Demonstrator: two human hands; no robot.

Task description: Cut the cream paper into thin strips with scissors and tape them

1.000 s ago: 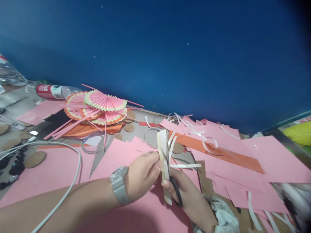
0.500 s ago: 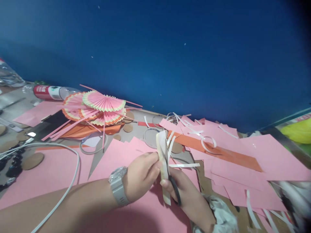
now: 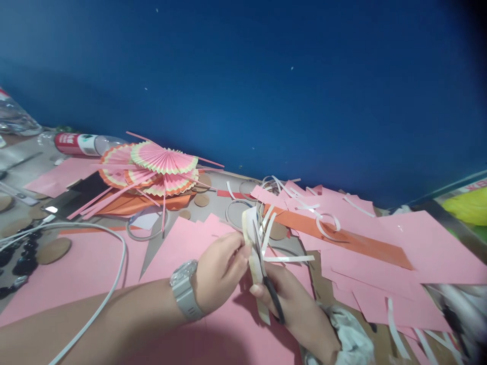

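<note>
The folded cream paper strip (image 3: 254,253) stands nearly upright over the pink sheets (image 3: 213,329), its long axis running away from the person. The left hand (image 3: 218,271) pinches its left edge between thumb and fingers. The right hand (image 3: 292,299) grips scissors (image 3: 266,276), whose blades point up along the strip's right side. White trimmings (image 3: 289,259) curl off just beside it.

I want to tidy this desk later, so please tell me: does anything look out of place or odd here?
Yes. Thin white paper strips lie scattered and curled over the pink paper sheets. A clear plastic bottle with a red label lies on its side near the blue wall. A white cable loops across the work area, beside the left hand.
</note>
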